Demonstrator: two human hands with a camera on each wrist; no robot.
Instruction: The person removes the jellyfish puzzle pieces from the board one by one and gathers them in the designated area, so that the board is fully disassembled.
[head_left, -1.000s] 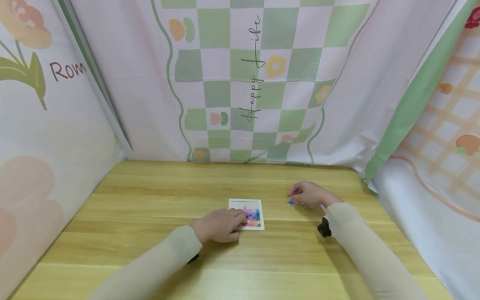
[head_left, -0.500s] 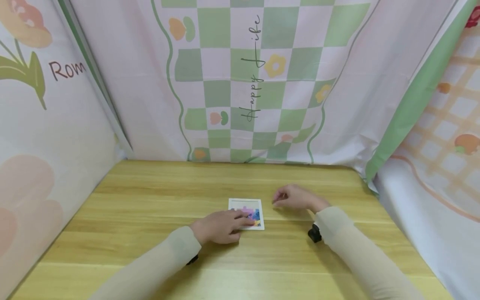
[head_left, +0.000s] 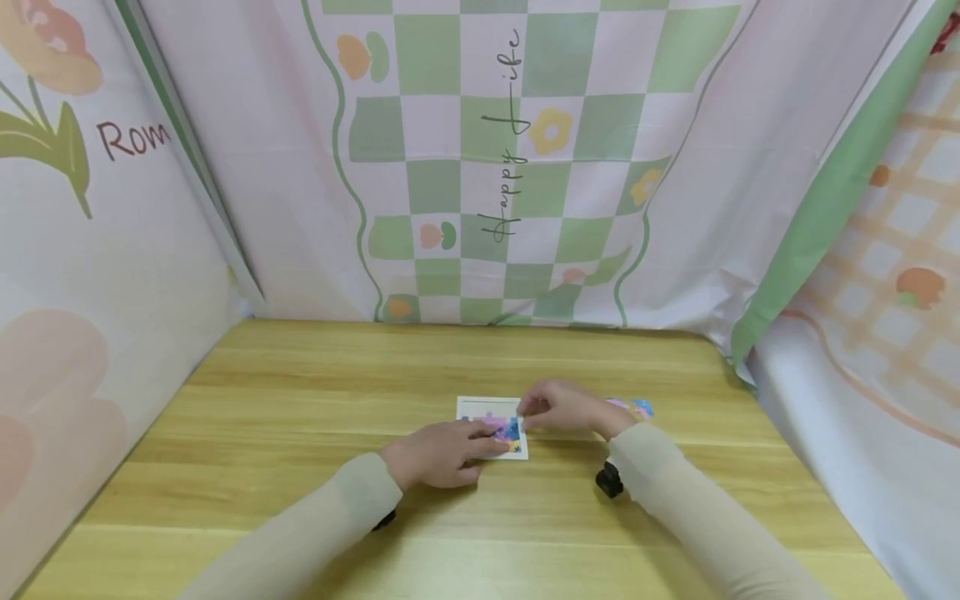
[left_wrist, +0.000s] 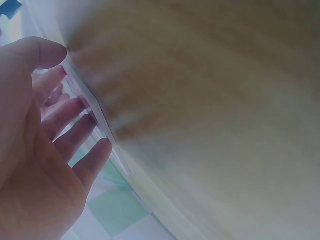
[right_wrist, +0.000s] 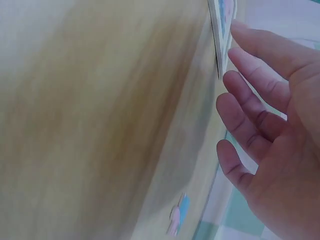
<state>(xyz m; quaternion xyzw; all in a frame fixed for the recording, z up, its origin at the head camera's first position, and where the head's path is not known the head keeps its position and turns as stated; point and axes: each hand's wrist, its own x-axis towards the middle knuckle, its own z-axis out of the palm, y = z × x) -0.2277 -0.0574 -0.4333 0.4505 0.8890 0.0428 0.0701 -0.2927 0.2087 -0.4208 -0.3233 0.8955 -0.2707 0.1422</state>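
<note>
A small jigsaw puzzle [head_left: 506,429] in a white frame [head_left: 471,406] lies on the table, its lower part filled with pink, blue and yellow pieces. My left hand [head_left: 438,452] rests over its left side with extended fingers, covering part of the picture. In the left wrist view those fingers [left_wrist: 92,162] lie along the frame's edge. At the frame's right edge, my right hand [head_left: 564,407] pinches a puzzle piece, mostly hidden by thumb and forefinger. The right wrist view has the thumb [right_wrist: 255,42] right beside the frame [right_wrist: 216,30].
Loose puzzle pieces [head_left: 632,407], pink and blue, lie on the wooden table [head_left: 337,375] behind my right wrist. A checked green and white curtain [head_left: 491,167] hangs along the table's back edge, with fabric walls left and right.
My right hand has moved left from the loose pieces to the frame's right edge, uncovering some of the pieces. The left hand stays on the puzzle, its fingers shifted slightly.
</note>
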